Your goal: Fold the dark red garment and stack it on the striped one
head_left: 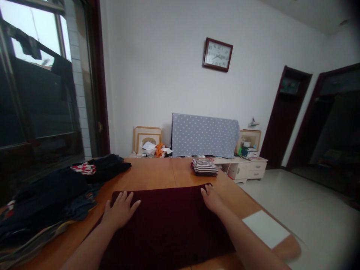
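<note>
A dark maroon cloth [168,221] lies spread out on the wooden table [152,172] in front of me. On its far left corner rests my left hand [120,210], palm down with the fingers spread. My right hand [212,198] is at the far right corner, its fingers bent over the edge of the cloth. Whether those fingers pinch the fabric is hard to see. Beyond the cloth, toward the back right of the table, sits a small folded stack with a striped piece [204,166] on top.
A heap of dark clothes [53,195] covers the table's left side, with a red-and-white piece [84,168] on it. A white sheet [266,228] lies at the right edge. Behind stand a low white cabinet [250,170] and something draped in a dotted blue-grey cover [205,135].
</note>
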Demonstrator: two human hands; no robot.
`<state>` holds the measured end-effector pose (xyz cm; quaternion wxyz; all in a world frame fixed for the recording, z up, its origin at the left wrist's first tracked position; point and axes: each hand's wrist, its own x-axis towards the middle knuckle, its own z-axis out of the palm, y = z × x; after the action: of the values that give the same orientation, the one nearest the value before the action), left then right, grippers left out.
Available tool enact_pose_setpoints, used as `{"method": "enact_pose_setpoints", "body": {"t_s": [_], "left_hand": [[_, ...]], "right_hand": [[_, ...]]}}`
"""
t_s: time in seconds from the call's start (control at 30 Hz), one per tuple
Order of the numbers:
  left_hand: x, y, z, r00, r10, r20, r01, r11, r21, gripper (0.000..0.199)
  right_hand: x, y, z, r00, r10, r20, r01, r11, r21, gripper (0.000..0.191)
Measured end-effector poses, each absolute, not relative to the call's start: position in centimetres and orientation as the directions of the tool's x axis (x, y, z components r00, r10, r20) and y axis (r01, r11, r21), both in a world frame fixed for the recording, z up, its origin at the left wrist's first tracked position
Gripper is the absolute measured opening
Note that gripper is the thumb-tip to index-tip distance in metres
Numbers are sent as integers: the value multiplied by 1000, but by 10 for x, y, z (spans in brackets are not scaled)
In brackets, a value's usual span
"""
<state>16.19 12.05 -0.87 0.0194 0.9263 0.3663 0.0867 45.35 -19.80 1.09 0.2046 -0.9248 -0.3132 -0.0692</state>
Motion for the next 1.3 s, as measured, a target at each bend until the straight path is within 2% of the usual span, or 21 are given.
{"method": "enact_pose_setpoints", "body": {"t_s": [0.17,0.37,0.57,0.97,1.2,1.3], "left_hand": [[161,122,-13,683,711,169,710,-700,76,82],[162,122,-14,653,735,180,735,-673,84,86],[163,123,-15,649,744,160,738,-667,103,87],[157,122,-7,673,726,140,708,-687,164,87],[154,125,-8,712,690,131,666,-723,184,85],[153,127,-11,718,686,119,664,-726,179,85]], "right_hand": [[469,-174,5,805,542,242,593,-754,-284,67],[487,-175,-25,856,506,107,516,-824,-234,82],[496,-179,-41,849,517,110,528,-823,-209,87],[488,-197,-18,826,559,78,560,-794,-236,79],[433,-228,-37,777,619,114,628,-753,-195,82],[427,-238,-27,774,612,164,632,-729,-263,75]]}}
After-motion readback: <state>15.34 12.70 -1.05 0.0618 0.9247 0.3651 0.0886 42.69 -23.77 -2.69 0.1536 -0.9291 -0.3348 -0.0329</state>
